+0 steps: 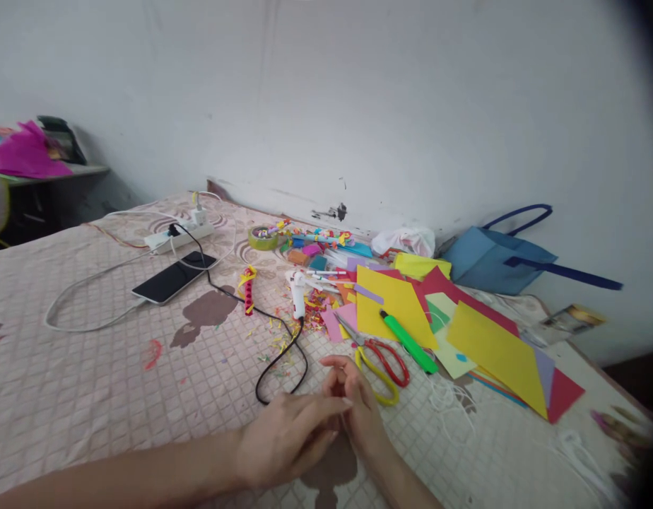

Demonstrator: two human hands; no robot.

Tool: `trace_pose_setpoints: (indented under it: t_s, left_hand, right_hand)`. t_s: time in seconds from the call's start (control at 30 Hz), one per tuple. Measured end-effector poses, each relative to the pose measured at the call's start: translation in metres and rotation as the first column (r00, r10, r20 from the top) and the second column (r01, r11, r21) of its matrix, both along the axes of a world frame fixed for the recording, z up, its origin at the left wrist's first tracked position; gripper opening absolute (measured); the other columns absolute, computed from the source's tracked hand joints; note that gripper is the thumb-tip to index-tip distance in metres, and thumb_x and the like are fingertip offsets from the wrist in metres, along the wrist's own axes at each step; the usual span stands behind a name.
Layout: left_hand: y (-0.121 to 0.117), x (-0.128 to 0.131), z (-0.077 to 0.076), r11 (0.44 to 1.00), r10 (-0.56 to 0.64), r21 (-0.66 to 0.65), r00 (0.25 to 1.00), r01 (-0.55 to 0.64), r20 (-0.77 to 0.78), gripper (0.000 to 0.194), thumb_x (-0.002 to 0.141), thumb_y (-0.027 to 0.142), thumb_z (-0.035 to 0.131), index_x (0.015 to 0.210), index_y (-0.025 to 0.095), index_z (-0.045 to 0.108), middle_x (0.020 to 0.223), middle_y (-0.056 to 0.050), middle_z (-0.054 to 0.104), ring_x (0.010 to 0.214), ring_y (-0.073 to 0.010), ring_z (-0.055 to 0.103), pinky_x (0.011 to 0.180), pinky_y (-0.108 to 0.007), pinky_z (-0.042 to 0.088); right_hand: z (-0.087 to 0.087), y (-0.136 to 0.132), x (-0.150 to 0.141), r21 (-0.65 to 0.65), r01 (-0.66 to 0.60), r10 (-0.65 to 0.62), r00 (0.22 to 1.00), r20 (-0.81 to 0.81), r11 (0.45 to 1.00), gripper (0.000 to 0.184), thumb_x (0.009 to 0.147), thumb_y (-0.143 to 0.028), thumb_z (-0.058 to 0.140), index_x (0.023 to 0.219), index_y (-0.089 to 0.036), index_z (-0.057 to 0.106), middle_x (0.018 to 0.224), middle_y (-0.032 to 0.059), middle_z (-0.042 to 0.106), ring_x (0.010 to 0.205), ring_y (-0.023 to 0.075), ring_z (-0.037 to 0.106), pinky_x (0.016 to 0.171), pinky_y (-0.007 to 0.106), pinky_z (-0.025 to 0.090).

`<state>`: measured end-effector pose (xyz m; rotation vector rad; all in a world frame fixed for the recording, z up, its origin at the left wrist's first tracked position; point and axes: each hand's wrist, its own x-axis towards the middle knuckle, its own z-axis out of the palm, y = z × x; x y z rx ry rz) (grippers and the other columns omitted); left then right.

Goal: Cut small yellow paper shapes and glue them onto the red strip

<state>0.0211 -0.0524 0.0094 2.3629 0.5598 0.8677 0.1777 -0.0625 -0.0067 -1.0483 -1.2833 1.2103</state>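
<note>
Near the front of the table, my left hand (287,442) and my right hand (361,410) meet, fingertips close together. Both have curled fingers; anything small between them is hidden. Just beyond my right hand lie scissors (377,353) with one red and one yellow handle, partly spread. A green utility knife (410,343) rests to their right, its upper end on yellow paper (393,304). Farther back sits a white glue gun (297,293) with a black cord (255,309). A red stick wrapped in yellow strips (247,290) is left of it.
Coloured paper sheets (499,350) spread over the right side, with white string (451,403) nearby. A blue bag (499,260) leans at the wall. On the left are a phone (174,277), a power strip (179,237) and looping cables. Paper scraps surround the glue gun; tape (263,239) lies behind.
</note>
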Motion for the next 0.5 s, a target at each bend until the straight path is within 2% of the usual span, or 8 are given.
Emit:
trace_pose_setpoints:
  t_s: [0.1, 0.17, 0.27, 0.37, 0.5]
  left_hand:
    - [0.003, 0.001, -0.001, 0.992, 0.096, -0.077, 0.995, -0.098, -0.033, 0.007, 0.082, 0.014, 0.047, 0.086, 0.02, 0.046, 0.075, 0.001, 0.06, 0.061, -0.0106, 0.055, 0.054, -0.02, 0.039]
    - [0.006, 0.001, 0.0, 0.981, 0.144, -0.121, 0.987, -0.151, -0.065, 0.004, 0.084, 0.018, 0.046, 0.081, 0.02, 0.045, 0.074, 0.001, 0.059, 0.06, -0.0103, 0.054, 0.053, -0.02, 0.038]
    - [0.01, 0.001, 0.0, 0.973, 0.181, -0.127, 0.98, -0.191, -0.087, 0.009, 0.085, 0.022, 0.046, 0.077, 0.02, 0.042, 0.067, 0.003, 0.053, 0.054, -0.0098, 0.048, 0.05, -0.02, 0.036]
    - [0.011, 0.0, 0.0, 0.987, 0.136, -0.08, 0.988, -0.142, -0.067, 0.017, 0.087, 0.023, 0.041, 0.072, 0.02, 0.037, 0.07, 0.002, 0.052, 0.059, -0.0104, 0.048, 0.056, -0.021, 0.039]
    - [0.012, 0.0, 0.0, 0.997, 0.073, -0.032, 0.997, -0.074, -0.022, 0.014, 0.088, 0.015, 0.037, 0.075, 0.02, 0.038, 0.076, 0.0, 0.052, 0.066, -0.0108, 0.049, 0.061, -0.021, 0.042]
  right_hand:
    - [0.002, 0.0, 0.0, -0.022, -0.089, 0.089, 0.996, 0.027, 0.996, 0.049, 0.087, -0.06, 0.034, 0.096, -0.02, 0.061, 0.059, -0.0014, 0.05, 0.043, 0.0104, 0.042, 0.038, 0.021, 0.035]
    - [0.005, 0.0, -0.001, -0.029, -0.105, 0.108, 0.99, 0.087, 0.994, 0.044, 0.086, -0.057, 0.041, 0.091, -0.019, 0.063, 0.058, -0.0015, 0.052, 0.04, 0.0089, 0.041, 0.036, 0.02, 0.033]
    - [0.006, 0.002, -0.002, -0.031, -0.037, 0.041, 0.993, 0.112, 0.999, 0.036, 0.084, -0.053, 0.048, 0.084, -0.019, 0.061, 0.056, -0.0038, 0.05, 0.038, 0.0076, 0.038, 0.035, 0.019, 0.031]
    - [0.004, 0.006, -0.001, -0.009, 0.058, -0.056, 0.99, 0.128, 0.998, 0.032, 0.081, -0.05, 0.053, 0.075, -0.019, 0.055, 0.052, -0.0065, 0.043, 0.039, 0.0074, 0.036, 0.036, 0.018, 0.029]
    - [-0.001, 0.007, 0.0, 0.034, 0.115, -0.119, 0.982, 0.145, 0.993, 0.037, 0.085, -0.05, 0.048, 0.064, -0.019, 0.046, 0.046, -0.0083, 0.037, 0.037, 0.0066, 0.032, 0.036, 0.018, 0.025]
